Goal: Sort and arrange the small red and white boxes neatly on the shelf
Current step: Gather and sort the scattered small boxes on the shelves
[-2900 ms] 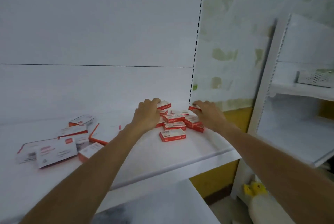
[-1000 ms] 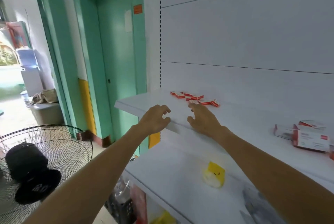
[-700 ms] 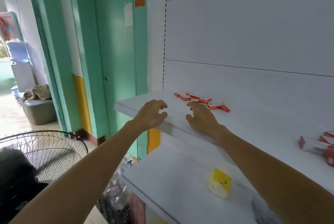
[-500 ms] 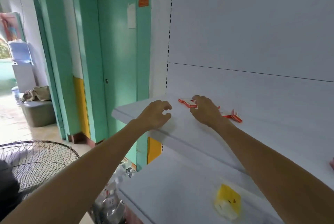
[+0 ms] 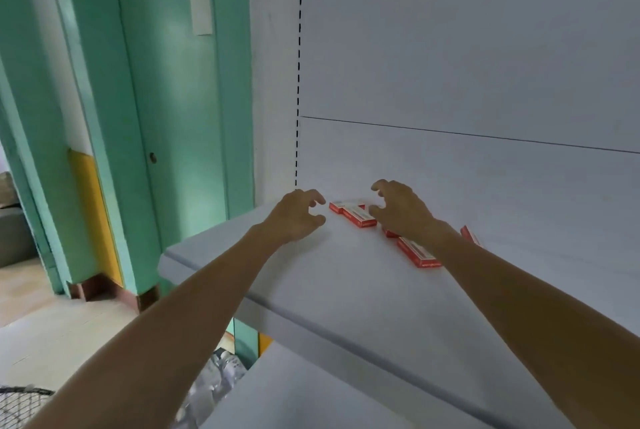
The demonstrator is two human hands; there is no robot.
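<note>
Red-white boxes (image 5: 358, 217) flat on shelf (image 5: 311, 272), long axes back-left to front-right.

The flat white shelf board (image 5: 329, 290) is lying bare in front and left of the scattered small red and white cardboard boxes (image 5: 360, 219), where the left hand (image 5: 298, 217) is reaching in. The white back panel (image 5: 485, 186) is closing off the rear just behind them. The right hand (image 5: 398, 212) and forearm are crossing above several boxes.

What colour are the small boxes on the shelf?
The small boxes are red with white tops, head view.
</note>
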